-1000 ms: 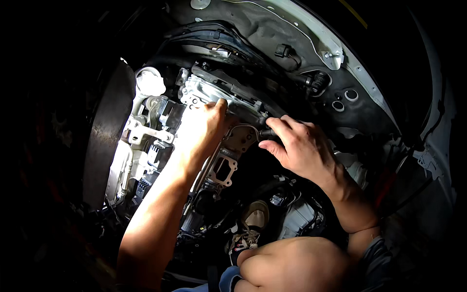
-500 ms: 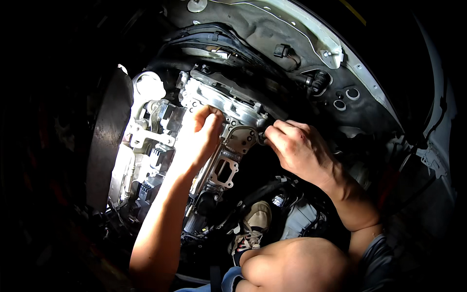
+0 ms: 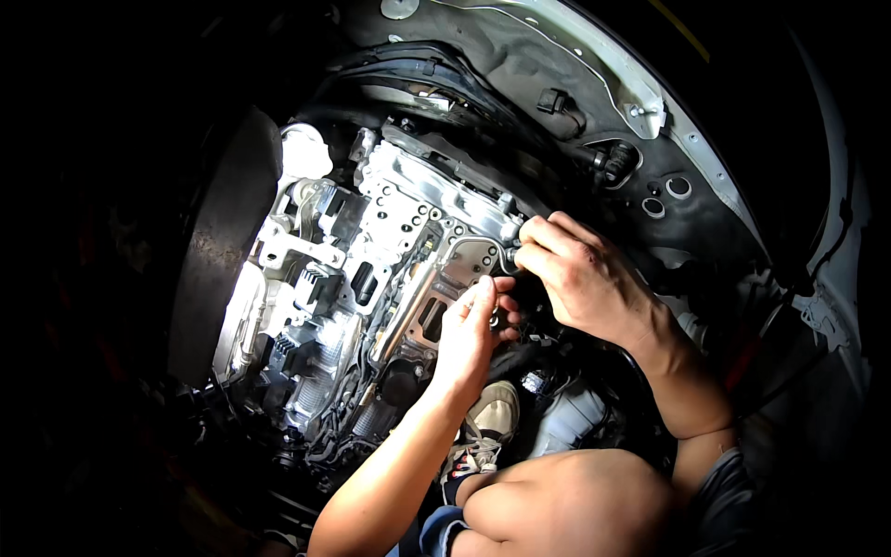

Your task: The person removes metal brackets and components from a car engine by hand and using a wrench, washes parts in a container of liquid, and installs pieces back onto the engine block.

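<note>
My right hand (image 3: 585,278) has its fingers bent and pressed together at the right end of a thin curved metal pipe (image 3: 478,239) on the engine; what they grip is hidden. My left hand (image 3: 478,320) is lower, just right of a plate with an oblong port (image 3: 432,320), fingers curled round a small piece that I cannot make out. Above both runs a bright cast aluminium housing (image 3: 427,186) with a bolt-holed face (image 3: 390,223) at its left. A long metal rail (image 3: 399,316) lies left of my left hand.
A dark panel (image 3: 223,251) borders the left. Black hoses (image 3: 427,65) and a body panel (image 3: 520,51) arch over the engine. My shoe (image 3: 487,422) and bare knee (image 3: 575,501) are low in view, beside a pale plastic part (image 3: 571,418).
My left hand has left the bolt-holed face and moved down and right toward the ported plate, uncovering the engine's middle. My right hand has shifted slightly, fingers drawn in at the pipe's end.
</note>
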Demonstrator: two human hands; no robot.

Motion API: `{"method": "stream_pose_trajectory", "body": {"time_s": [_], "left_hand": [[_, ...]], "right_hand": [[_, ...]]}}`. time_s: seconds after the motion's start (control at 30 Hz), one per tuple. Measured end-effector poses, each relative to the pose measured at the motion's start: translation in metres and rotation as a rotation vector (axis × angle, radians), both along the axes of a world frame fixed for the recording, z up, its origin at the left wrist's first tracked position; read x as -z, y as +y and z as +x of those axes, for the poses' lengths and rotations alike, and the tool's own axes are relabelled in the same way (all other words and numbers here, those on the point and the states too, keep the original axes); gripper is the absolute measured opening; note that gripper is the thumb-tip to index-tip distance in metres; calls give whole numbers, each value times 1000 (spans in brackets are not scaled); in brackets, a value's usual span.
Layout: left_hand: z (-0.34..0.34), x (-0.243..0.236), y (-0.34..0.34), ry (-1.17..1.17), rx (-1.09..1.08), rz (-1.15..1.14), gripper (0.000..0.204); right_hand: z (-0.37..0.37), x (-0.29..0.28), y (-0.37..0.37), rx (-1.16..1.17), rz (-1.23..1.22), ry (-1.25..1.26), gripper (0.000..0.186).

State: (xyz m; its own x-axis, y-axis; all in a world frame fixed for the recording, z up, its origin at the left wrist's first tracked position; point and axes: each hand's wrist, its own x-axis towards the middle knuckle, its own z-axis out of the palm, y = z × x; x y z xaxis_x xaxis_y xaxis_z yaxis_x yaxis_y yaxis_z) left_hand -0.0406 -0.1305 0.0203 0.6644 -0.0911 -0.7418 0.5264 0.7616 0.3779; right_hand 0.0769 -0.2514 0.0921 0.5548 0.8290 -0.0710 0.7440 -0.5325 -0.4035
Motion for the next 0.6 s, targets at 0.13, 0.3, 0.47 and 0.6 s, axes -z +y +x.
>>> {"method": "stream_pose_trajectory", "body": {"time_s": [0.13,0.3,0.47,0.6], "left_hand": [[-2,15,-7,159,-150,-226,54],[0,14,-26,182,-52,11,29],[0,14,-35,113,-125,-75,24],[15,13,-32,236,-391,-509,15]], "right_hand": [[-4,0,1,226,-283,151,18],[6,8,-8,-68,45,-34,5],[-1,5,-3,152,-105,35,7],[2,11,-4,-45,34,-49,9]]}}
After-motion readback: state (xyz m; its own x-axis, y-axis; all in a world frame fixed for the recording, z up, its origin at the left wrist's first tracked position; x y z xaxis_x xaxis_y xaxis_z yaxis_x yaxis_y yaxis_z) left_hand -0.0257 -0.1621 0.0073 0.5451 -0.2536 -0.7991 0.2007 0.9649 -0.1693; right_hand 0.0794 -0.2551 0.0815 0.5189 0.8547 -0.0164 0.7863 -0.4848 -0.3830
